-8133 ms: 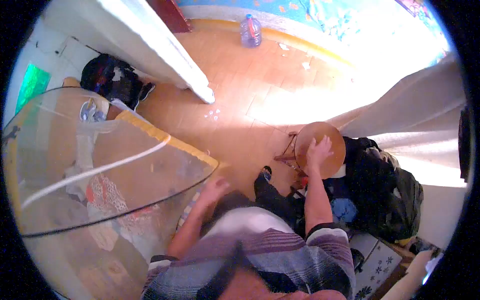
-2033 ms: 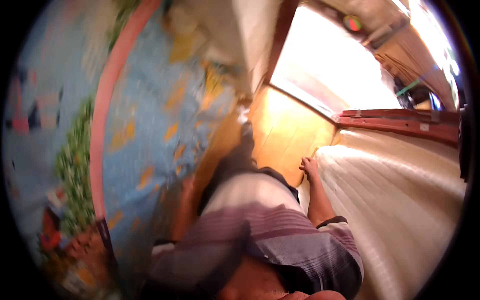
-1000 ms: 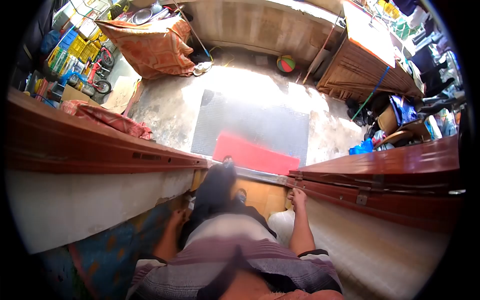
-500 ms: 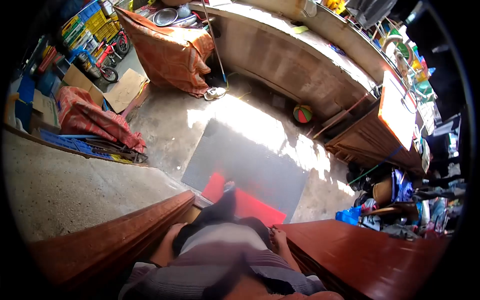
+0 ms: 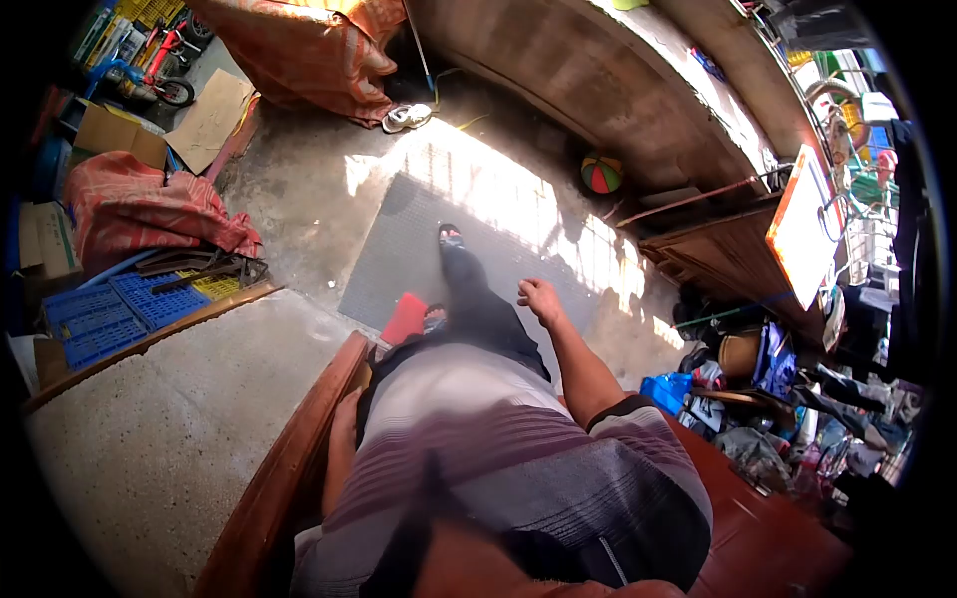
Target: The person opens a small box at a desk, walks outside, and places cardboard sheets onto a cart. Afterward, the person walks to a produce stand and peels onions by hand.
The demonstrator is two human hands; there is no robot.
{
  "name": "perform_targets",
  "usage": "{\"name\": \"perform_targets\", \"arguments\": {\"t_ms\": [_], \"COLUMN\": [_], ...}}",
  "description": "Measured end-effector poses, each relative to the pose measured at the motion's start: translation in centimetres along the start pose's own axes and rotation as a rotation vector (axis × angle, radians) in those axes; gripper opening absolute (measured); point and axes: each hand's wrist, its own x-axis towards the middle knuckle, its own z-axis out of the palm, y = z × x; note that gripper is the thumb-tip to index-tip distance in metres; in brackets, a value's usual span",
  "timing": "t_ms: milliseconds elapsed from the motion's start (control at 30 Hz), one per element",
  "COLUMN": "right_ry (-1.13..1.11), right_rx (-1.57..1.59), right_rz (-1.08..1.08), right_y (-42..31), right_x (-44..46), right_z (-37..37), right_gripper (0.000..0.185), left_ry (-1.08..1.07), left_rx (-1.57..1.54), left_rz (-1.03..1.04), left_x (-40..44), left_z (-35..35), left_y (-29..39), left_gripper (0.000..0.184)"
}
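right hand well apart from blue crate

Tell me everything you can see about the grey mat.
The grey mat is flat, rubbery-looking and finely textured, lying on the concrete-looking floor. Sunlight falls along its far side. A red mat meets its near edge, and the person's legs hide part of it. One foot appears to rest on it.

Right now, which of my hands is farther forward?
Your right hand, held out in front; the left hand is lower in view, at your side.
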Motion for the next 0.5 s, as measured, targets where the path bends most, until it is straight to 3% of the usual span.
{"name": "perform_targets", "arguments": {"t_ms": [33, 133, 233, 267, 367, 500], "right_ry": [-0.017, -0.055, -0.030, -0.034, -0.087, -0.098], "right_rx": [-0.026, -0.109, -0.148, -0.123, -0.169, -0.256], "right_rz": [-0.003, 0.000, 0.050, 0.089, 0.099, 0.189], "right_y": [-1.6, -5.7, -8.9, -9.5, -9.5, -15.7], "right_x": [1.7, 6.2, 9.6, 11.0, 16.0, 19.0], "right_z": [0.3, -0.3, -0.8, -0.9, -1.6, -0.4], "right_gripper": [0.046, 0.047, 0.045, 0.044, 0.042, 0.043], "left_ry": [-0.059, 0.092, 0.030, 0.170, 0.252, 0.347], "left_rx": [0.017, -0.063, -0.037, -0.063, -0.159, -0.243], "left_rz": [-0.030, -0.073, -0.149, -0.090, -0.100, -0.072], "left_x": [-0.8, 2.1, 0.1, -0.3, 0.2, 1.4], "left_z": [1.1, 2.9, 4.5, 6.1, 6.3, 7.5], "left_y": [2.9, 5.4, 12.7, 14.7, 18.2, 22.8], "left_gripper": [0.040, 0.043, 0.039, 0.032, 0.033, 0.039]}}
